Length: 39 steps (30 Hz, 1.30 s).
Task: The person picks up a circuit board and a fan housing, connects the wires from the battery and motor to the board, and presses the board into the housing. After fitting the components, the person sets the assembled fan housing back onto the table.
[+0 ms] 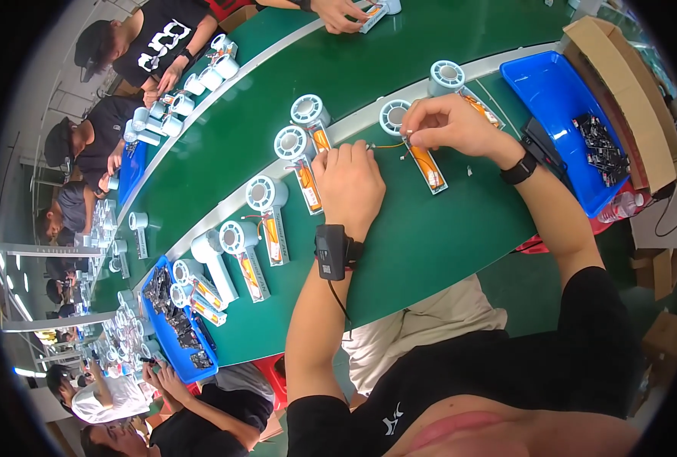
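A light-blue handheld fan (394, 116) lies before me with its handle uncovered, showing an orange-wrapped battery (422, 161) and loose wires. My right hand (456, 128) is above this handle, thumb and forefinger pinched on a small wire end. My left hand (350, 181) rests left of the fan, back of the hand up, fingers curled down. From its fingertips a thin orange wire (388, 145) runs toward the right hand's pinch. What the left fingertips grip is mostly hidden. Beside the left hand lie two similar uncovered fans (291, 143) (308, 110).
More fans (262, 193) line the green table (399, 236) at left. Blue bins with black parts stand at right (529, 76) and lower left (201, 373). A cardboard box (620, 99) and a bottle (620, 207) are beyond the right bin. Several co-workers sit around.
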Motion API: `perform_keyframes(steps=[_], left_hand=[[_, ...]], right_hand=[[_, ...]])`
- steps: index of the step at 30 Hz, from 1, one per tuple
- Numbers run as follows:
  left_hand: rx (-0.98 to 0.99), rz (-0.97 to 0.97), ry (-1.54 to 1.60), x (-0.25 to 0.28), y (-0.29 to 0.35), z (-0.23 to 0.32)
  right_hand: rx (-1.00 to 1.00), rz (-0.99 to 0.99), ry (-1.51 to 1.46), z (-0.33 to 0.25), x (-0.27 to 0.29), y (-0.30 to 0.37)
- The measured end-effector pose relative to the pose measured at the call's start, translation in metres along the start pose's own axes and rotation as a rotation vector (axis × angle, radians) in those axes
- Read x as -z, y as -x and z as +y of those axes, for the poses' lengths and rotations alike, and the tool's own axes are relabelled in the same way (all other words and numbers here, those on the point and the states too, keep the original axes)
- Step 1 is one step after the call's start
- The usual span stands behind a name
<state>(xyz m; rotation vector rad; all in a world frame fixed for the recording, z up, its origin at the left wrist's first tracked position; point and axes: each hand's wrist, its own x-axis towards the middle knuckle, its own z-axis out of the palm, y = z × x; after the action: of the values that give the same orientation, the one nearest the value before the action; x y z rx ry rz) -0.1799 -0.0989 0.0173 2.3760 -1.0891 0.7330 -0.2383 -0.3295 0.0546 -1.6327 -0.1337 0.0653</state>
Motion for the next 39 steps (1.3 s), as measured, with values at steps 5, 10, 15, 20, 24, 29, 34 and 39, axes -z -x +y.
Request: perform_keyframes(steps=[5, 10, 15, 20, 24, 29, 34, 39], left_hand=[[0.036, -0.048, -0.05, 0.008, 0.0, 0.004], [0.08, -0.056, -0.035, 0.021, -0.003, 0.016], [0.155, -0.205, 0.011, 0.033, -0.002, 0.033], [0.08, -0.102, 0.007, 0.036, -0.003, 0.034], [0.154, -0.04, 0.271, 0.033, -0.003, 0.038], [0.266, -0.063, 0.687, 0.018, 0.003, 0.036], [0.326, -0.081, 0.871, 0.011, 0.0, 0.032], [0.345, -0.061, 0.976, 0.004, 0.011, 0.032]], right_hand=[[-0.036, 0.004, -0.043, -0.002, -0.005, 0.0], [-0.044, 0.037, -0.035, -0.001, -0.006, 0.001], [-0.035, 0.059, -0.038, 0.0, -0.007, 0.003], [-0.027, 0.053, 0.007, -0.004, -0.014, 0.006], [0.055, 0.039, 0.184, 0.001, -0.016, 0.005], [0.325, 0.067, 0.595, -0.004, -0.02, 0.006], [0.373, 0.098, 0.627, -0.007, -0.019, 0.006], [0.343, 0.154, 0.512, -0.009, -0.026, 0.014]])
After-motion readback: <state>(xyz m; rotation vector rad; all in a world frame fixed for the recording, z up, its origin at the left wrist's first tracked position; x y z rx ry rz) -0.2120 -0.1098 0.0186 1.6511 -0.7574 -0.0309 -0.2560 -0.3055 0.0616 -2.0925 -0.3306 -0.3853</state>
